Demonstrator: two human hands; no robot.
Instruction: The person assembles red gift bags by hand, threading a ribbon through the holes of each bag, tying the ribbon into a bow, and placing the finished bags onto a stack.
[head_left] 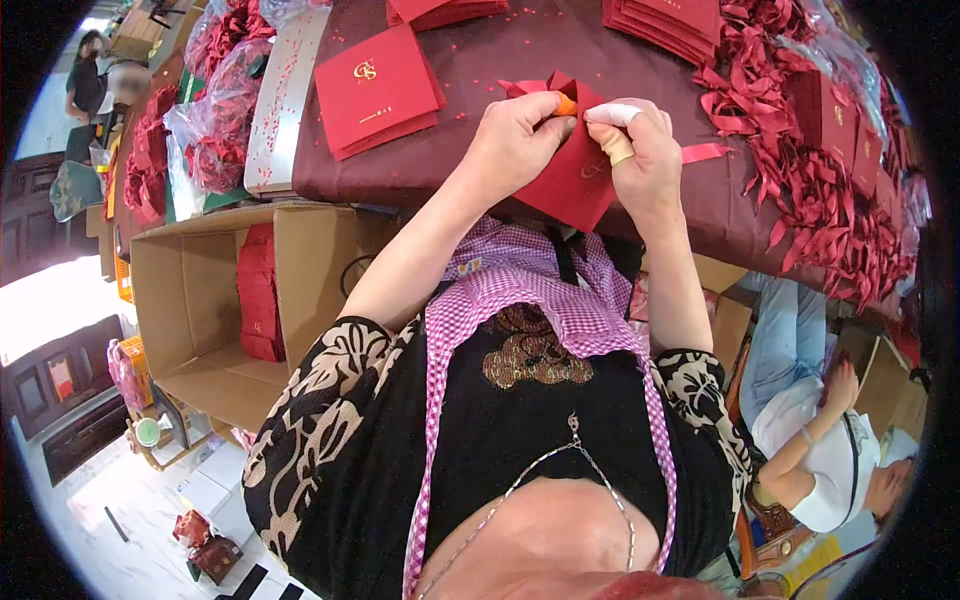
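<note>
A red paper gift bag point(572, 190) with a gold emblem is held tilted over the near edge of the table, its upper edge spread open. My left hand point(515, 145), with an orange finger cot, pinches the left part of that edge. Opposite it, my right hand point(640, 160) grips the right part, with white and pale yellow coverings on its fingers. A red ribbon point(708, 152) sticks out to the right from behind my right hand. Whether a piece of ribbon is also between my fingertips is hidden.
Flat red bags point(375, 90) are stacked to the left on the dark red tablecloth point(420, 165), more point(665, 30) at the far right. Loose ribbons point(790, 170) pile up at right. An open cardboard box point(190, 290) holds red bags below left. Another person point(820, 440) sits at right.
</note>
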